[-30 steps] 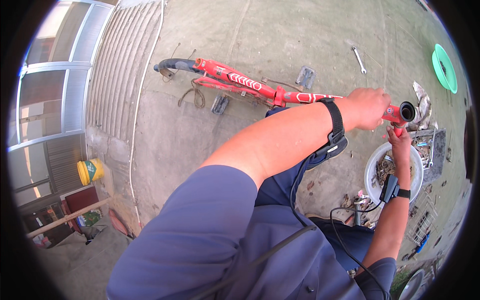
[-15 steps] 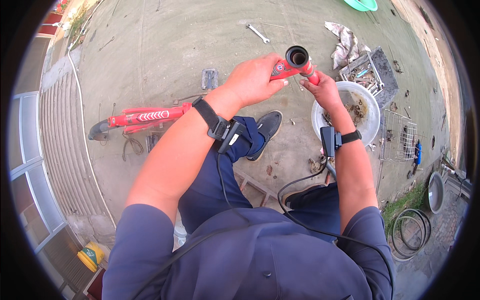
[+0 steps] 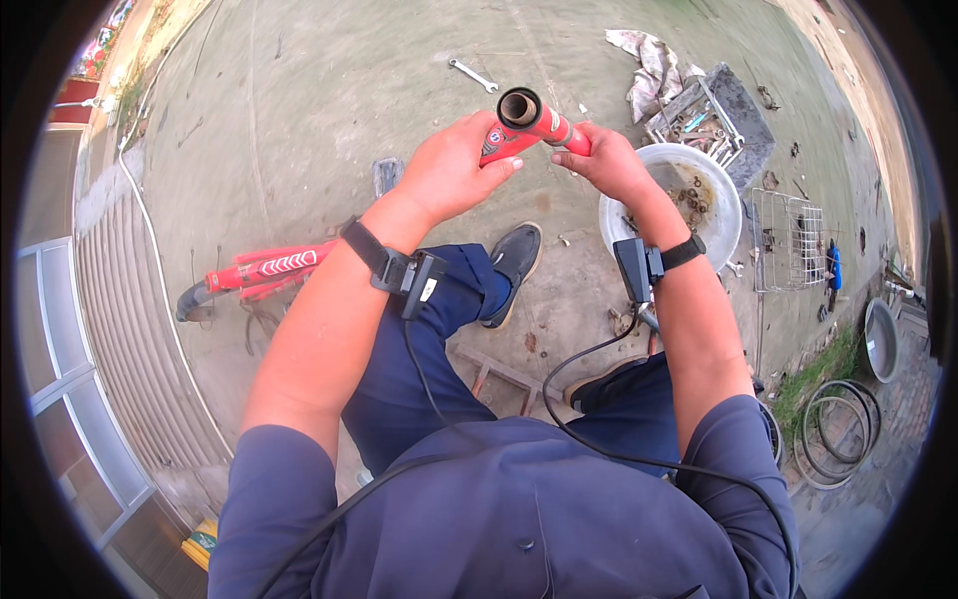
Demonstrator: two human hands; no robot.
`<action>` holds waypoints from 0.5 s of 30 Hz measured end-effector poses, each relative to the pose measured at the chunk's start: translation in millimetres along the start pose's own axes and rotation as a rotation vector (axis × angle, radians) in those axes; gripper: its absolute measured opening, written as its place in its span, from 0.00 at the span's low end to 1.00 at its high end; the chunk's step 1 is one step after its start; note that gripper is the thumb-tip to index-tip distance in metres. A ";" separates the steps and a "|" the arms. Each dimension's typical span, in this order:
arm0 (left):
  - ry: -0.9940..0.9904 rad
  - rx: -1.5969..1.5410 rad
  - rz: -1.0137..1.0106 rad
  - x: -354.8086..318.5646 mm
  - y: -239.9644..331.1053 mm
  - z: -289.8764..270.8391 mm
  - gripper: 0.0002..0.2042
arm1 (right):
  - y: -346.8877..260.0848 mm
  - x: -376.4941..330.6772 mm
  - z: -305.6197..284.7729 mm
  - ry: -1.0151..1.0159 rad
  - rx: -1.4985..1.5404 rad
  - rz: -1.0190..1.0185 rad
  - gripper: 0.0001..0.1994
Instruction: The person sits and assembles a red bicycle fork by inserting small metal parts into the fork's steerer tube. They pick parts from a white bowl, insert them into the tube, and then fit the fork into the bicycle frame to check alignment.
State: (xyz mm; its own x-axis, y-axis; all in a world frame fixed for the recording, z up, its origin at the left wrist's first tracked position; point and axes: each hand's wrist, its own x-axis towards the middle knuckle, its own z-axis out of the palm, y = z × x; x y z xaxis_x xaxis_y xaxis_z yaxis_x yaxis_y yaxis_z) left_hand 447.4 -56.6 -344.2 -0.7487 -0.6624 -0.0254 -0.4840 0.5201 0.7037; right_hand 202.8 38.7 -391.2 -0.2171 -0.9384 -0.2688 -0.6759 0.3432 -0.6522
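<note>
While the left hand (image 3: 444,170) curled its fingers around the red bicycle frame (image 3: 289,264), the right hand (image 3: 611,166) gripped one end of the head tube (image 3: 547,122); the frame's long axis ran leftward, beneath the left forearm (image 3: 334,314).

The frame (image 3: 547,122) looks glossy painted metal, the basin (image 3: 731,212) smooth plastic.

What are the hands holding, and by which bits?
A red bike frame. The left hand grips the tube beside the black-ringed opening; the right hand grips the short tube, away from that opening.
</note>
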 end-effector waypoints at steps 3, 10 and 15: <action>0.012 0.004 0.033 0.9 -0.2 -0.3 0.24 | -5.6 -4.4 4.3 0.048 0.048 0.018 0.22; -0.054 -0.022 -0.069 0.1 0.7 -1.4 0.27 | 0.3 -0.7 5.8 0.049 0.043 -0.019 0.22; -0.064 -0.146 -0.063 3.4 1.3 -3.4 0.29 | -2.6 -3.0 2.8 0.035 0.102 0.000 0.22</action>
State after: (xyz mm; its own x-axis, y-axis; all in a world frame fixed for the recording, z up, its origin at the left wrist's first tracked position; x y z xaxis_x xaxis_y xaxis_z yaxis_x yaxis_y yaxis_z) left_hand 445.8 -60.0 -340.9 -0.7488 -0.6528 -0.1145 -0.4631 0.3918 0.7950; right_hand 207.2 40.8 -390.7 -0.2427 -0.9385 -0.2456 -0.6007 0.3442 -0.7216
